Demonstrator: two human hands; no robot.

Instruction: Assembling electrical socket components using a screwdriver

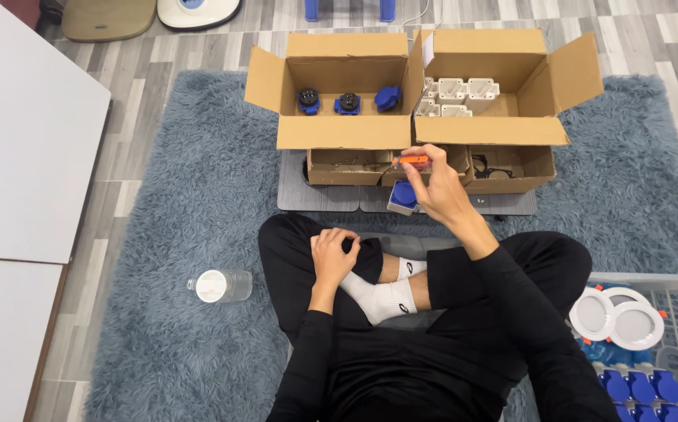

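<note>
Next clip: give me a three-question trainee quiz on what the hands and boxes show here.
1. True or false: the right hand holds an orange-handled tool.
2. Where does the left hand rest?
A. in the left cardboard box
B. on the person's crossed leg
C. on the water bottle
3. Fill in: the left cardboard box holds three ____ parts, and the right cardboard box holds white ones.

Key: 1 true; 2 B; 3 blue.
</note>
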